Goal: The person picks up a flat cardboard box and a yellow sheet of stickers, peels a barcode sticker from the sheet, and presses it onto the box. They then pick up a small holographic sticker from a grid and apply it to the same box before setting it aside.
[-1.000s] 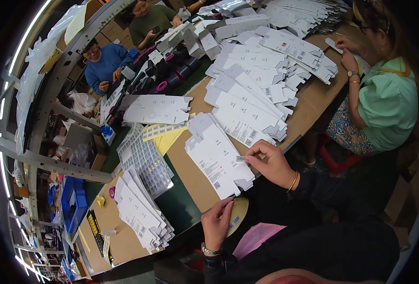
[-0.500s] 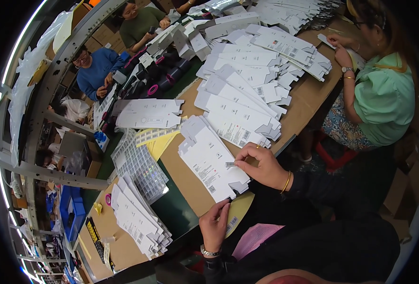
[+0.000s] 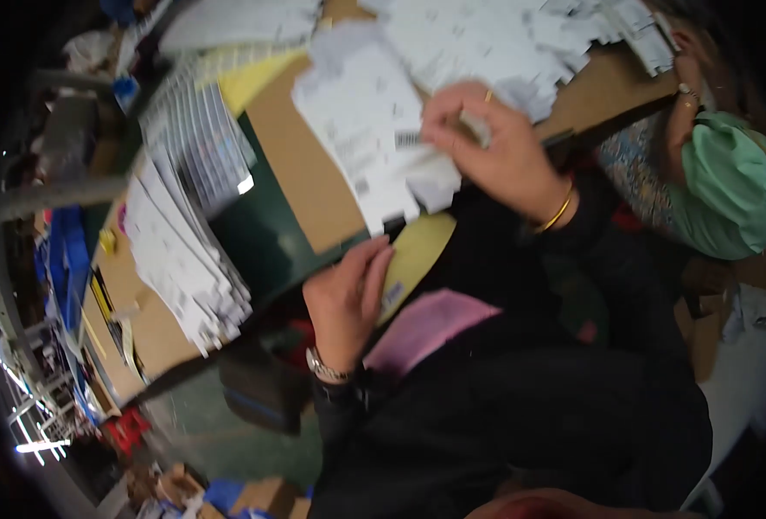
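Note:
A flat white carton [image 3: 353, 117] lies unfolded on the brown board, its printed side up. Over its lower right part, my right hand [image 3: 500, 156] is closed in a pinch on a small barcode sticker [image 3: 409, 138]. Whether the sticker touches the carton is blurred. My left hand [image 3: 344, 298] is at the table's near edge, fingertips beside the carton's lower end. Its thumb and fingers are closed along the edge of a yellow label sheet [image 3: 422, 246], which slopes over my lap and bears a barcode label.
A fanned stack of flat cartons [image 3: 184, 251] lies at the left, near clear sticker sheets [image 3: 188, 130] and yellow paper [image 3: 249, 82]. More cartons [image 3: 487, 43] cover the far side. A blue tray [image 3: 67, 259] stands far left. A co-worker in a green top [image 3: 737, 182] sits at the right.
The view has tilted downward, so table and hands appear higher and more floor shows. My right hand still pinches the sticker above the carton; my left stays by the yellow sheet.

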`<state>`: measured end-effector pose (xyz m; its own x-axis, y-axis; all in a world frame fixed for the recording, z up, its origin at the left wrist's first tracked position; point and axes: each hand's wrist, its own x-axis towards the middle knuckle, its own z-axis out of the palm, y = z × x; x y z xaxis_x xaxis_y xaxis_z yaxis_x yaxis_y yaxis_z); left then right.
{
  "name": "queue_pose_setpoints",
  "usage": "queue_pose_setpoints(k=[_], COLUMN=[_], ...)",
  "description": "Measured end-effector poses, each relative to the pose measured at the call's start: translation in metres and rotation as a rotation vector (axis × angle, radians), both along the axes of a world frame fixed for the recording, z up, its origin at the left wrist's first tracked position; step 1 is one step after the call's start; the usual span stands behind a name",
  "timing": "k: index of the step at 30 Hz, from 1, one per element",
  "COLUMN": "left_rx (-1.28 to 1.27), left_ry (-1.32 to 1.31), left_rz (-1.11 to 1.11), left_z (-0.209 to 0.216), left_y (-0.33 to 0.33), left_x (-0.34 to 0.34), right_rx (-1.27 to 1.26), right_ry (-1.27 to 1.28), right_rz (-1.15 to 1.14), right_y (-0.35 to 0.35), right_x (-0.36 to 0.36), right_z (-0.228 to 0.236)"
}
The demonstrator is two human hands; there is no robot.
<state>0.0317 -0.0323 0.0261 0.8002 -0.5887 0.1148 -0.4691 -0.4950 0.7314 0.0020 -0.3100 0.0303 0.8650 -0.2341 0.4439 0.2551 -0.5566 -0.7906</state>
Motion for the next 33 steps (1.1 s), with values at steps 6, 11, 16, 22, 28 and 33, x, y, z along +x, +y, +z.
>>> queue_pose_setpoints(k=[6,11,16,22,28,33], left_rx=[-0.104,-0.029,-0.098,-0.085,-0.088,-0.081], left_ry=[-0.138,-0.098,-0.198,-0.190,-0.207,-0.230], left_rz=[-0.076,-0.077,-0.085,-0.116,-0.115,-0.108], left_z=[-0.002,0.001,-0.019,-0.031,-0.036,-0.037], left_y=[0.010,0.007,-0.005,-0.009,-0.012,-0.013], left_x=[0.005,0.017,0.029,0.036,0.038,0.039], right_rx=[0.041,0.102,-0.011,-0.062,-0.051,-0.030], right_ry=[0.174,0.263,0.294,0.339,0.345,0.390], right_rz=[0.143,0.219,0.202,0.195,0.200,0.209], right_y=[0.006,0.017,0.028,0.028,0.026,0.025], right_x=[0.018,0.031,0.028,0.031,0.034,0.036], right_z=[0.009,0.017,0.000,-0.007,-0.009,-0.007])
